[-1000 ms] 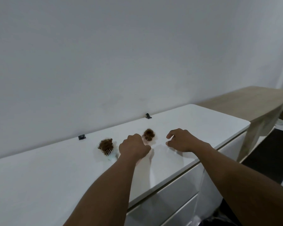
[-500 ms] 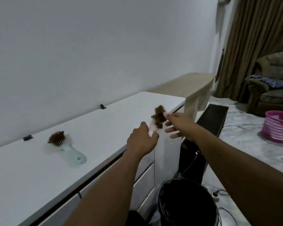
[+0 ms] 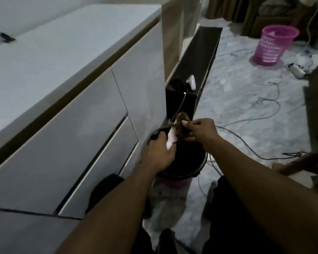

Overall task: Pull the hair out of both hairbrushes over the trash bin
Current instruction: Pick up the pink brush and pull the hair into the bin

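Beside a white drawer cabinet (image 3: 66, 110), a black-lined trash bin (image 3: 189, 167) stood on the marble floor (image 3: 246, 99). Over it, a pink hairbrush (image 3: 174, 132) was gripped by the left hand (image 3: 157, 154), while its brown hair (image 3: 180, 123) was pinched by the right hand (image 3: 200, 131).

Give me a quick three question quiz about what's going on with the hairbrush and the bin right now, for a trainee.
1. True or false: the hairbrush is held above the black-lined bin.
2. Which hand grips the brush handle? A) left hand B) right hand
3. Fill in: the right hand's fingertips pinch the ____ in the bristles.

Key: 1 true. 2 A. 3 hair.
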